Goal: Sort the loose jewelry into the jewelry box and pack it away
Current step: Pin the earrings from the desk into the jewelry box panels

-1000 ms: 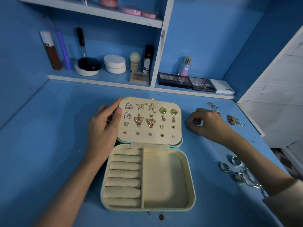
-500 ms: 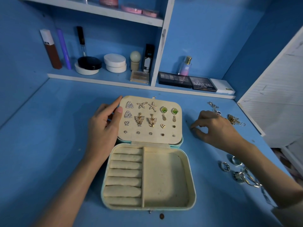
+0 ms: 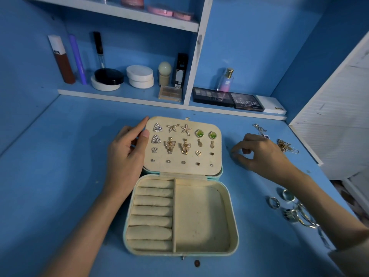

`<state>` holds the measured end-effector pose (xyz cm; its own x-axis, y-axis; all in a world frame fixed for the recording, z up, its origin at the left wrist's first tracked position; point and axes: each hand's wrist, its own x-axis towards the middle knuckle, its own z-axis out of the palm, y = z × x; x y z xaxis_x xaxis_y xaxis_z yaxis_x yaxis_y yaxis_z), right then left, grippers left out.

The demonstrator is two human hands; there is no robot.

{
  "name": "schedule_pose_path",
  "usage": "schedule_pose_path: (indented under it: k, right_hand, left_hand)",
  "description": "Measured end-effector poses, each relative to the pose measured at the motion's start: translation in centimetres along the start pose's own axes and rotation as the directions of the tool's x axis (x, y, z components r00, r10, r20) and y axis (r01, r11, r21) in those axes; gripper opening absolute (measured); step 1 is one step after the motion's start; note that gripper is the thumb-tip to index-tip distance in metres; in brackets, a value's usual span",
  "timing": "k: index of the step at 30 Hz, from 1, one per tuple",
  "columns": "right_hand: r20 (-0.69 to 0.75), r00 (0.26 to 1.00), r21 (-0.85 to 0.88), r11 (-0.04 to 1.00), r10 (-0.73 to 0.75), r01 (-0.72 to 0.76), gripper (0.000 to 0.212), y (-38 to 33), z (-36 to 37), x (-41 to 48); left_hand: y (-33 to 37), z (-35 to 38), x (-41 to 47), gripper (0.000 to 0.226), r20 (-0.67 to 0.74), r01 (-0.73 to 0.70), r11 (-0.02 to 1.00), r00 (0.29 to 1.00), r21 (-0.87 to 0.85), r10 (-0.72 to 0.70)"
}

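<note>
Box: The open box (image 3: 234, 216) sits mid-desk (image 3: 60, 176) between the two hands, its lid (image 3: 185, 169) swung open on the far side.
Left hand: The left hand (image 3: 127, 154) grips the lid's left edge. The thumb rests on the padded face and the forefinger runs up to the far-left corner. The forearm lies along the box's left side.
Right hand: The right hand (image 3: 259, 154) is low over the desk just right of the lid, palm down and fingers curled. Forefinger and thumb tips are close together at the surface. Whether they pinch anything cannot be told.
Loose jewelry: Tangled chains (image 3: 285, 145) lie at the far right, just beyond the right hand. A cluster of rings (image 3: 274, 202) lies near right, beside the right forearm and well apart from the box.
Lid contents: Rows of earrings (image 3: 185, 145) are pinned across the cream panel, among them triangles, starfish, green stones, butterflies and small studs.
Base: A column of padded rolls (image 3: 151, 211) fills the left half. A cream compartment (image 3: 199, 216) takes the right half.
Background: Cosmetics (image 3: 139, 75) line the far shelf (image 3: 119, 97).
</note>
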<state>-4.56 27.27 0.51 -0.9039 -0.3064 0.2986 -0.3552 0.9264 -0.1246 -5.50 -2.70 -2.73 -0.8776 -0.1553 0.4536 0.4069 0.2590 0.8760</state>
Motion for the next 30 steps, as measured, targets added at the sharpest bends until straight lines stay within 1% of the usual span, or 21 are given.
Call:
schedule_pose_path:
  k: [6, 13, 15, 20, 25, 30]
  right_hand:
    - [0.014, 0.999, -0.004, 1.000, 0.029, -0.029, 0.004, -0.12, 0.08, 0.24]
    - [-0.006, 0.998, -0.025, 0.998, 0.059, -0.059, 0.019, 0.49, -0.12, 0.49]
    - [-0.002, 0.999, -0.027, 0.999, 0.046, -0.046, 0.017, 0.52, -0.26, 0.44]
    - [0.026, 0.999, -0.013, 0.999, 0.036, -0.036, 0.005, 0.30, -0.37, 0.40]
    - [0.059, 0.998, -0.003, 1.000, 0.026, -0.026, 0.006, 0.13, -0.26, 0.47]
    - [0.092, 0.992, 0.024, 0.995, 0.092, -0.094, 0.003, 0.11, -0.14, 0.83]
  left_hand:
    - [0.03, -0.03, -0.04, 0.035, 0.001, -0.014, 1.000, 1.000, 0.010, 0.014]
    - [-0.13, -0.03, 0.00, 0.035, 0.002, -0.021, 1.000, 1.000, 0.006, 0.021]
    - [-0.08, -0.01, 0.01, 0.035, 0.003, -0.021, 1.000, 1.000, 0.005, 0.021]
    - [-0.18, 0.00, 0.06, 0.035, -0.002, -0.021, 1.000, 1.000, 0.007, 0.021]
    - [-0.21, -0.01, 0.04, 0.035, 0.004, -0.015, 1.000, 1.000, 0.002, 0.015]
    - [-0.01, -0.04, -0.02, 0.036, 0.005, -0.011, 1.000, 1.000, -0.005, 0.011]
